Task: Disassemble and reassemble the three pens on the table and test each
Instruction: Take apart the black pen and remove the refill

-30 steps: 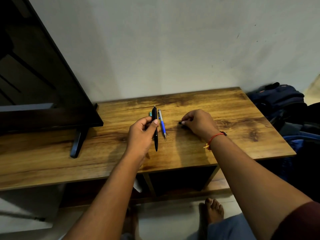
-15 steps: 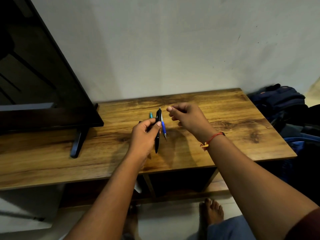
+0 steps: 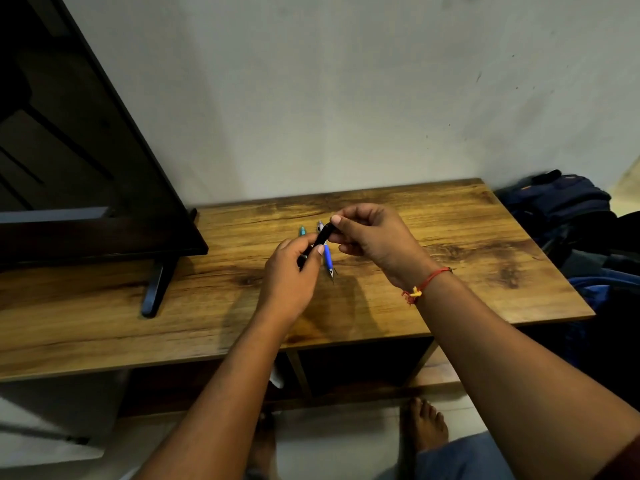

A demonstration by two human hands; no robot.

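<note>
Three pens are in play, and the black one is being worked on: from the two-handed hold, its barrel is being unscrewed or screwed back, and I cannot tell which. Far left stands a dark flat television [image 3: 86,168] on a slim angled foot [image 3: 156,289]. Next, a teal pen [image 3: 302,231] lies on the wooden table [image 3: 450,278], only its far end showing past the left hand [image 3: 294,268]. That hand curls round the lower half of the black pen [image 3: 323,235], a smooth, glossy cylinder held tilted above the table. Just beneath lies the blue pen [image 3: 327,259], with a blue barrel, a pale far end and a fine metal point toward the person. The right hand [image 3: 374,240] pinches the black pen's upper end between thumb and forefinger. The next move likely calls for a counter-twist, the left hand holding firm and small parts kept from rolling across the grained top. A red thread bracelet [image 3: 426,282] circles the right wrist, and a dark fabric backpack [image 3: 561,202] slumps far right
</note>
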